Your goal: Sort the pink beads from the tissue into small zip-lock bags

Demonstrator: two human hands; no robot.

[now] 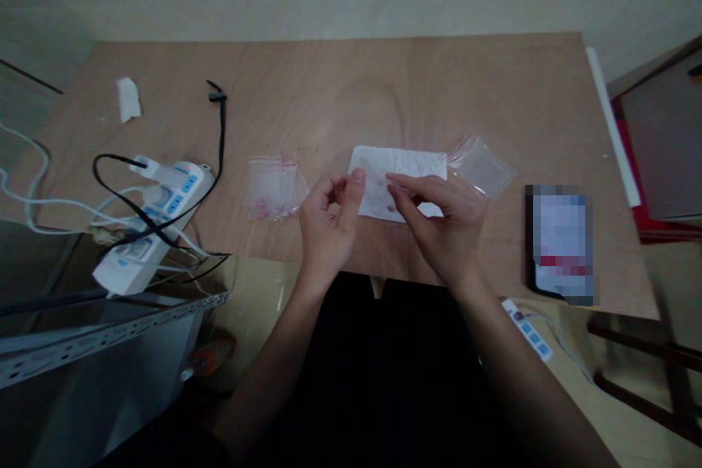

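My left hand (332, 216) is held over the left end of a white sheet of paper (422, 161). Its fingers are curled in toward the raised thumb, and whatever they hold is not plain. Above the paper's right half, my right hand (442, 216) makes a pinch with thumb and forefinger; anything between the tips is too small to name. A small dark pink bit (391, 208) shows on the paper between the hands. Small clear zip bags (271, 186) with pink bits at the bottom lie left of my left hand. Beyond my right hand rests a larger clear zip bag (482, 164).
A white power strip (183, 186) with tangled cables sits at the table's left edge. A black cable (222, 124) and a white paper scrap (129, 100) lie farther back. At the right is a phone (562, 241). Another power strip (529, 333) is below the table.
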